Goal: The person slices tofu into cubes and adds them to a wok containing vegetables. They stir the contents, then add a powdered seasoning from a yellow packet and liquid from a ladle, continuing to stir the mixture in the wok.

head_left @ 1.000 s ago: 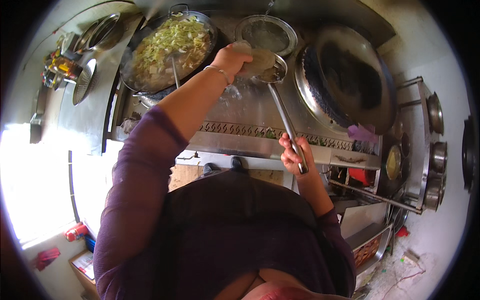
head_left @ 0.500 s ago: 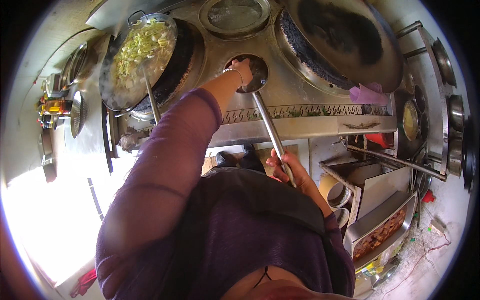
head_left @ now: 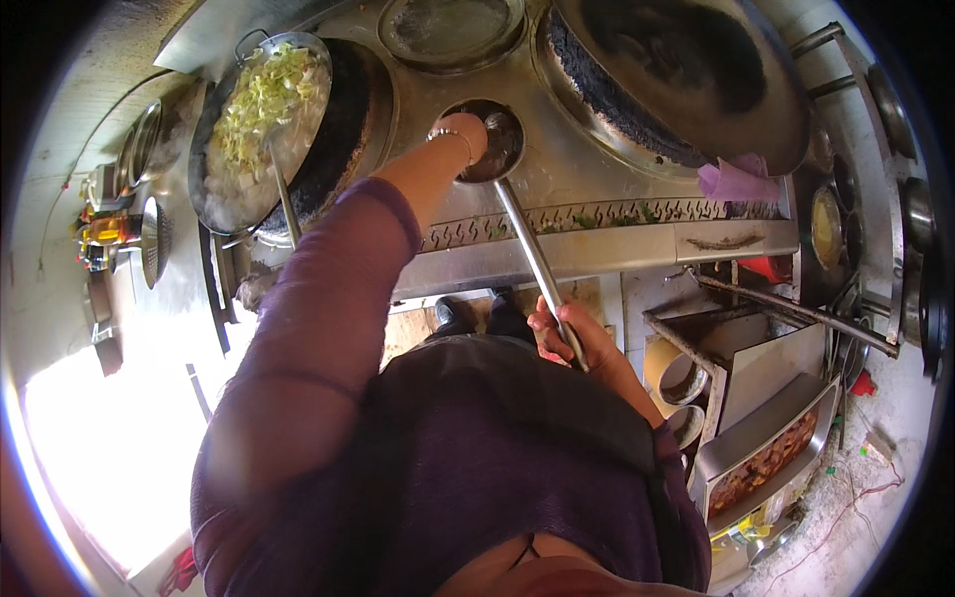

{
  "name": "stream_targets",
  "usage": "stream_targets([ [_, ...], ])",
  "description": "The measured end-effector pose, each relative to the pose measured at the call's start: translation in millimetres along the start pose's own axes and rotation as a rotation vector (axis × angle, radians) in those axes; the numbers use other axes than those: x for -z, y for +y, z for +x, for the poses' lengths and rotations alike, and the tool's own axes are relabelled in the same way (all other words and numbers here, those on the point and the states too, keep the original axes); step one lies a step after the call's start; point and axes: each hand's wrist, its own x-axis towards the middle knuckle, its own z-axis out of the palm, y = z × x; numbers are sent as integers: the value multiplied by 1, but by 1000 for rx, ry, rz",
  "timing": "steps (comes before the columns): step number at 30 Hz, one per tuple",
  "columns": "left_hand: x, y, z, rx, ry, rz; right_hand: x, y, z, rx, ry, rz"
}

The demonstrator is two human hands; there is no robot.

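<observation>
while the right hand (head_left: 567, 333) fingers grip the ladle (head_left: 517, 214) handle, left hand (head_left: 466, 134) in its bowl, fingers hidden, grip unclear

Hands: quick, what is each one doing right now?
Left hand: reaching into the ladle's bowl; grip cannot be told.
Right hand: closed around the ladle's long handle.

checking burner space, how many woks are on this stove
2. The steel wok full of chopped cabbage sits at the far left; the big empty blackened wok sits at the far right. The round steel-lidded well between them is no wok. More may lie outside the picture.
</observation>
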Motion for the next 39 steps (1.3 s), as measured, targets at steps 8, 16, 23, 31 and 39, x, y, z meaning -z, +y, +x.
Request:
stream_targets([
  [8,15,19,-35,-42,50,-321,-3,-4,0,-31,28,-112],
  [16,-14,23,-5,-50,188,-239,-3,-3,1,-39,67,-146],
  [23,15,-22,-1,-204,224,-342,-4,-3,0,-47,65,-37],
  [31,11,-49,-16,-113,141,-951,-11,-3,4,-80,96,-108],
  [39,42,-51,-60,44,140,-2010,-32,15,3,-2,183,-121],
])
